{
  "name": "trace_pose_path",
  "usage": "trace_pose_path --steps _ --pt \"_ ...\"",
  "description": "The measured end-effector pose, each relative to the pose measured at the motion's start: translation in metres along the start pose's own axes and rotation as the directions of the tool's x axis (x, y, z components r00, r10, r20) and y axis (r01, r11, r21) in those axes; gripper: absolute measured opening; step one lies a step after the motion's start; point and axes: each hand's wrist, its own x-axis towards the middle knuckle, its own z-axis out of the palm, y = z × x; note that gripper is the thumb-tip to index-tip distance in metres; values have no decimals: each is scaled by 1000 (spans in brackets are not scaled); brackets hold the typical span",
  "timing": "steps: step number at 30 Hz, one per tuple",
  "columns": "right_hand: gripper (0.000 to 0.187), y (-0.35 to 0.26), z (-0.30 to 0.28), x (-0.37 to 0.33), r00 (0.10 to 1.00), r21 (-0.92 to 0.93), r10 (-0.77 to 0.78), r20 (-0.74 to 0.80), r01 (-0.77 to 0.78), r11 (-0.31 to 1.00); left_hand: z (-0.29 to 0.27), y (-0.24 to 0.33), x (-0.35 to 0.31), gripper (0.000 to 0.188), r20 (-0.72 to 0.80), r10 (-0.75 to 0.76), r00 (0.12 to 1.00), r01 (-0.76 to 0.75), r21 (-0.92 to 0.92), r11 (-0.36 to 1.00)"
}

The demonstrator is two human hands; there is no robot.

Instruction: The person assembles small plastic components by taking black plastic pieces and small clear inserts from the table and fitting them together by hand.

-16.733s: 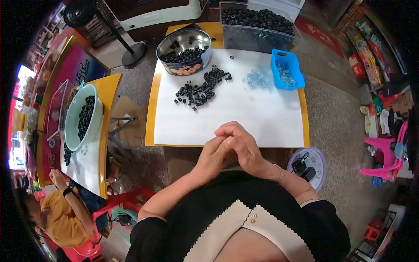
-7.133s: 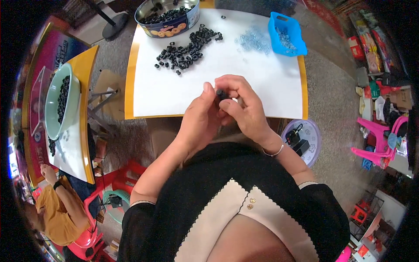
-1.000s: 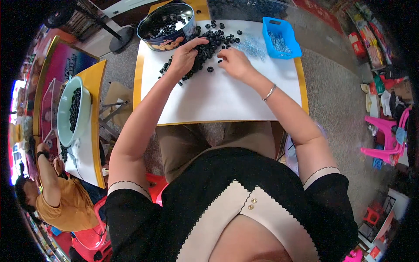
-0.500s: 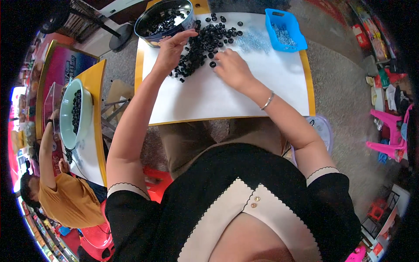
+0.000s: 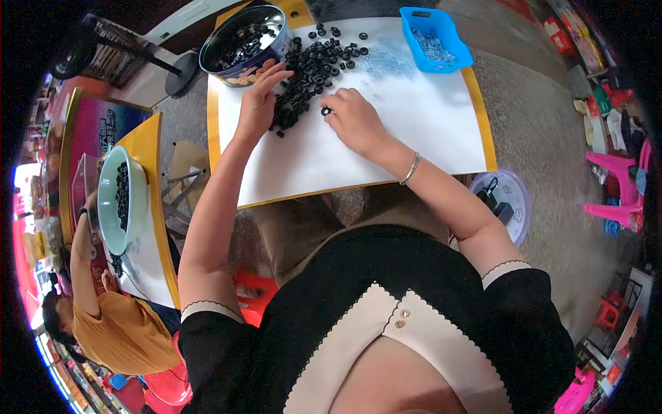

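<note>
A heap of small black rings [image 5: 317, 72] lies on the white-topped table [image 5: 407, 134]. At the heap's left edge my left hand [image 5: 259, 103] is held with its fingers stretched out, beside the round tin. My right hand [image 5: 356, 123] is just right of the heap, thumb and fingers closed on one black ring [image 5: 326, 110]. The round tin [image 5: 245, 50], dark inside, holds more of these rings. A blue plastic basket [image 5: 436, 41] at the far right of the table holds tiny clear pieces, and similar pieces [image 5: 389, 61] are scattered next to it.
To the left, a co-worker in an orange shirt [image 5: 124, 331] sits at another table with a pale green basin [image 5: 138, 200] of black pieces. A lavender tub [image 5: 520, 207] stands on the floor at right. A black stand [image 5: 183, 74] is beyond the tin.
My right hand has come back from the heap's edge toward me, with a black ring between its fingers. My left hand has shifted slightly down and left. The whole view has shifted slightly.
</note>
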Motion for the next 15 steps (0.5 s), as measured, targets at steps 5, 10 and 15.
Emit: trace_pose_path --steps 5,10,15 --pt "20 -3 -7 -11 1000 -54 -10 7 10 998 10 15 0 50 -19 -56 998 55 -42 998" --pt "19 5 -9 -12 989 66 110 -102 -104 992 10 4 5 47 7 79 997 -79 56 995" --pt "20 13 -23 -15 945 234 305 -120 -272 933 13 6 6 44 -44 77 996 -72 112 991"
